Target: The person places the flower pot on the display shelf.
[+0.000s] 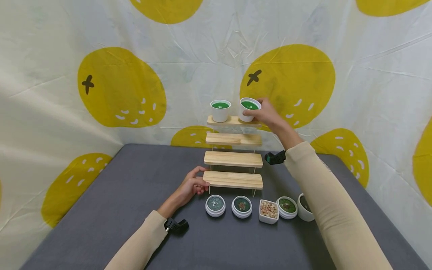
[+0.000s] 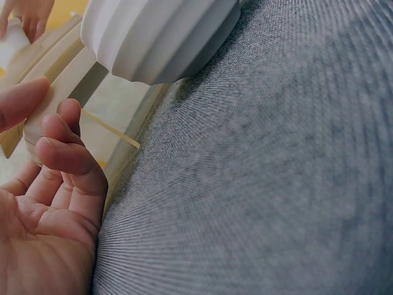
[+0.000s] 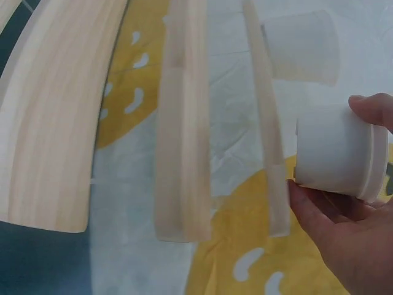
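A wooden tiered display stand (image 1: 233, 159) with thin legs stands on the table. My left hand (image 1: 191, 184) grips the left end of its lowest board, thumb above and fingers beside and below in the left wrist view. Over the right part of the top board, my right hand (image 1: 266, 112) holds a white cup (image 3: 334, 150) with green contents by its side and rim. That cup tilts slightly, and its base is at the board; I cannot tell whether it rests fully. A similar white cup (image 1: 220, 111) stands upright on the top board's left part.
In front of the stand sit two round white pots (image 1: 215, 206) (image 1: 242, 207), a square pot of pebbles (image 1: 268, 211), and a round pot with green contents (image 1: 287, 207). My right sleeve partly covers another white pot (image 1: 305, 212). A patterned curtain (image 1: 189, 82) hangs behind the grey table (image 1: 135, 180).
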Available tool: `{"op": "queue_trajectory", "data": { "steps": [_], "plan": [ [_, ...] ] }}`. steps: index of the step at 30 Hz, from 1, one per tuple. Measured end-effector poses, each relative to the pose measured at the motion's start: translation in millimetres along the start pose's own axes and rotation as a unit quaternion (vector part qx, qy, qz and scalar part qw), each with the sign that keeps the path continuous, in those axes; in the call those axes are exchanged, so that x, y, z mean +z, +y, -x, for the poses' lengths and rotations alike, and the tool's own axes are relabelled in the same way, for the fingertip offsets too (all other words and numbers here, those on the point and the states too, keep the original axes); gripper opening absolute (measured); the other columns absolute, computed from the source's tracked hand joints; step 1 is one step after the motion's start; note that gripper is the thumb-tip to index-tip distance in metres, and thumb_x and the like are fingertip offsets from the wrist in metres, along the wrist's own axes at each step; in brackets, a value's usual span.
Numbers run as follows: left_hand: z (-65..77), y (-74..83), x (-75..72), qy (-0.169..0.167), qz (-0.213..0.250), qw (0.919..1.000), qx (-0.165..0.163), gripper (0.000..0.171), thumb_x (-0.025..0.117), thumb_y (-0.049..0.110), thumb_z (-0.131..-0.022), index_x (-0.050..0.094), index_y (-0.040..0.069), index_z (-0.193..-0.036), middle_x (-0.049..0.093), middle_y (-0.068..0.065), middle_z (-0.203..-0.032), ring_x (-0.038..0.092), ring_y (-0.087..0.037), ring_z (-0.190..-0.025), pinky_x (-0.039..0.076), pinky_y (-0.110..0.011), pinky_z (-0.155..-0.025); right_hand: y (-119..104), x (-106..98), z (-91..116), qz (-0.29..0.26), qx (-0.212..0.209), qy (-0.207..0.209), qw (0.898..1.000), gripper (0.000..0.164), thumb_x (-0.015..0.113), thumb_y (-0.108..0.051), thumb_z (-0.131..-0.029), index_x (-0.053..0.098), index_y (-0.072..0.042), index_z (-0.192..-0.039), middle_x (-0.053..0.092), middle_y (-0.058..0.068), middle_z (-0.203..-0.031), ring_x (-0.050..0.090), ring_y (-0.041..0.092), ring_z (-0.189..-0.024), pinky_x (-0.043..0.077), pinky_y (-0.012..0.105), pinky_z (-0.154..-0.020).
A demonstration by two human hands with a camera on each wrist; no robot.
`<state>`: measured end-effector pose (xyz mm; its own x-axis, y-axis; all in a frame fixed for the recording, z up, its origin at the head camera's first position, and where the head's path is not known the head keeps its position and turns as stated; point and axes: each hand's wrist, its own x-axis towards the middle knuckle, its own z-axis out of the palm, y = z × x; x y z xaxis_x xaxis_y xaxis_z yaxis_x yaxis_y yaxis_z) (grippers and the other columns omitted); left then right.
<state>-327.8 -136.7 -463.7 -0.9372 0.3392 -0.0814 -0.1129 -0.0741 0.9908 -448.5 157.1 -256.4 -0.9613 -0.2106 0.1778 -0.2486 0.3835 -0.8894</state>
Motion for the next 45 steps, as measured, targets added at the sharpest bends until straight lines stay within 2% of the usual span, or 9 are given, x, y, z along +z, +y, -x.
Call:
{"op": "queue_trajectory", "data": {
  "steps": [7, 15, 22, 24, 28, 31, 35, 39, 45],
  "plan": [
    [-0.9, -0.4, -0.3, 0.001, 0.0, 1.0, 0.0, 0.05, 0.064, 0.003, -0.087, 0.044, 0.008, -0.132, 0.065, -0.003, -0.069, 0.053, -0.01, -0.054, 0.041, -0.022, -0.049, 3.4, 0.4, -5.1, -0.003, 0.01, 0.004, 1.0, 0.053, 0.075, -0.015, -0.092, 0.051, 0.008, -0.133, 0.057, 0.011, -0.114, 0.058, 0.027, -0.1, 0.056, 0.032, -0.087],
    [-3.1, -1.4, -0.3, 0.005, 0.003, 1.0, -0.004, 0.049, 0.065, 0.002, -0.087, 0.044, 0.009, -0.131, 0.065, -0.004, -0.07, 0.053, -0.011, -0.054, 0.042, -0.022, -0.049, 4.7, 0.0, -5.5, 0.03, 0.01, -0.014, 0.999, 0.042, 0.076, -0.016, -0.091, 0.055, 0.004, -0.122, 0.059, 0.006, -0.101, 0.057, 0.029, -0.095, 0.053, 0.033, -0.081],
    [-1.3, 0.3, 1.1, 0.002, 0.004, 1.0, 0.002, 0.049, 0.064, 0.002, -0.086, 0.042, 0.007, -0.13, 0.065, -0.003, -0.069, 0.053, -0.01, -0.054, 0.041, -0.021, -0.049, -4.3, -3.5, -0.3, 0.038, -0.002, -0.041, 0.998, 0.028, 0.074, -0.005, -0.089, 0.06, 0.008, -0.109, 0.06, 0.002, -0.082, 0.053, 0.025, -0.08, 0.049, 0.034, -0.075],
    [-0.9, 0.2, 0.7, 0.003, 0.002, 1.0, 0.004, 0.05, 0.064, 0.003, -0.086, 0.042, 0.007, -0.13, 0.065, -0.002, -0.069, 0.052, -0.01, -0.054, 0.041, -0.021, -0.049, -4.4, -4.2, 0.8, 0.041, -0.001, -0.052, 0.998, 0.033, 0.075, -0.004, -0.089, 0.059, 0.009, -0.115, 0.063, 0.005, -0.088, 0.053, 0.024, -0.083, 0.049, 0.035, -0.079],
    [-1.0, -0.8, -0.2, 0.001, 0.001, 1.0, 0.005, 0.049, 0.064, 0.003, -0.087, 0.042, 0.007, -0.131, 0.065, -0.002, -0.069, 0.052, -0.01, -0.054, 0.041, -0.022, -0.049, -1.0, -7.0, 6.4, 0.037, 0.018, -0.069, 0.997, 0.059, 0.074, -0.005, -0.091, 0.044, 0.005, -0.14, 0.062, 0.019, -0.123, 0.056, 0.029, -0.108, 0.046, 0.043, -0.102],
    [-0.9, -0.9, -0.1, -0.001, 0.004, 1.0, 0.006, 0.048, 0.064, 0.002, -0.087, 0.043, 0.007, -0.129, 0.065, -0.002, -0.069, 0.053, -0.01, -0.054, 0.041, -0.021, -0.049, 2.3, -11.6, 13.2, 0.028, 0.049, -0.077, 0.995, 0.083, 0.073, -0.008, -0.093, 0.02, -0.001, -0.156, 0.048, 0.028, -0.149, 0.049, 0.038, -0.134, 0.036, 0.052, -0.119],
    [-1.2, -0.5, 0.0, -0.001, 0.006, 1.0, 0.007, 0.046, 0.064, 0.002, -0.087, 0.043, 0.008, -0.127, 0.066, -0.002, -0.069, 0.053, -0.01, -0.054, 0.042, -0.021, -0.049, 4.1, -20.2, 23.5, 0.041, 0.082, -0.079, 0.993, 0.101, 0.072, -0.016, -0.094, -0.002, -0.005, -0.162, 0.034, 0.031, -0.161, 0.037, 0.043, -0.149, 0.028, 0.058, -0.124],
    [-1.3, -0.7, -0.2, 0.001, 0.004, 1.0, 0.007, 0.046, 0.064, 0.002, -0.087, 0.042, 0.008, -0.128, 0.066, -0.002, -0.069, 0.053, -0.01, -0.054, 0.042, -0.021, -0.049, 1.4, -28.0, 37.1, 0.058, 0.078, -0.078, 0.992, 0.104, 0.074, -0.024, -0.094, -0.002, -0.006, -0.163, 0.033, 0.028, -0.162, 0.036, 0.043, -0.15, 0.03, 0.06, -0.123],
    [-2.0, -2.1, -0.9, 0.001, 0.005, 1.0, 0.004, 0.046, 0.065, 0.002, -0.087, 0.043, 0.009, -0.127, 0.066, -0.002, -0.069, 0.053, -0.01, -0.054, 0.042, -0.022, -0.049, -7.2, -39.2, 72.0, 0.044, 0.023, -0.068, 0.996, 0.093, 0.073, -0.022, -0.096, 0.01, -0.008, -0.163, 0.038, 0.022, -0.161, 0.038, 0.04, -0.15, 0.035, 0.059, -0.119]
  ]
}}
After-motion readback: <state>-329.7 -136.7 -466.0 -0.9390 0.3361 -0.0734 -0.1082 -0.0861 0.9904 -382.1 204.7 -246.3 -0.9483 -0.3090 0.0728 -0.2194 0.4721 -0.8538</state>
